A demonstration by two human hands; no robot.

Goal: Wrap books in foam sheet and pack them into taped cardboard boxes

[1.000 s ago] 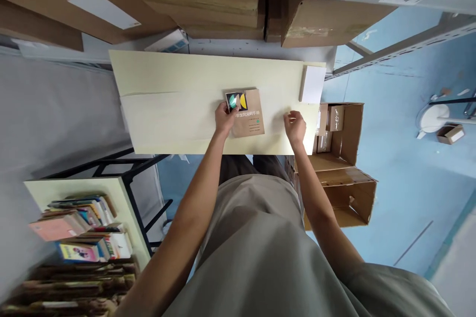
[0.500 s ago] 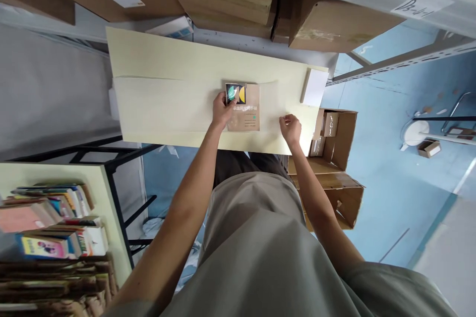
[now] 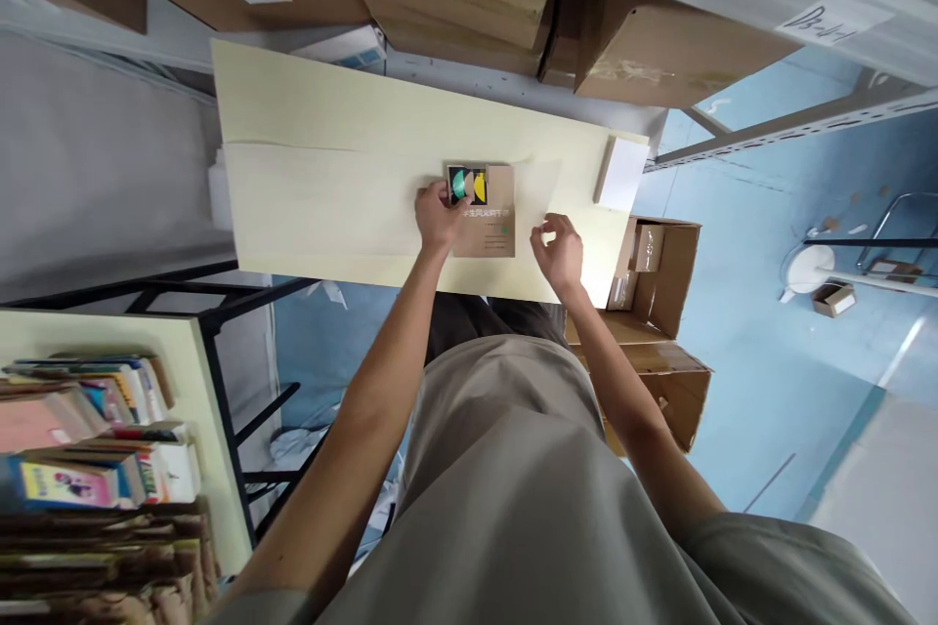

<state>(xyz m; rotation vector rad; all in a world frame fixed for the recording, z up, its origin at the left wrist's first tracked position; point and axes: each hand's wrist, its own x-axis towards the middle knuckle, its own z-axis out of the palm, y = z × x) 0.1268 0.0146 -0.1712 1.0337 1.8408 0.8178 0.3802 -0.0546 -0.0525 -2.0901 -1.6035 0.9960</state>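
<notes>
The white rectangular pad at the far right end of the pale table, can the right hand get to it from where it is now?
Probably yes. The right hand hovers with fingers curled over the pale table, beside the brown paperback book. Only bare tabletop lies between it and the white rectangular pad.

Book (image 3: pixel 490 220) on table (image 3: pixel 329 205), between hands.
</notes>
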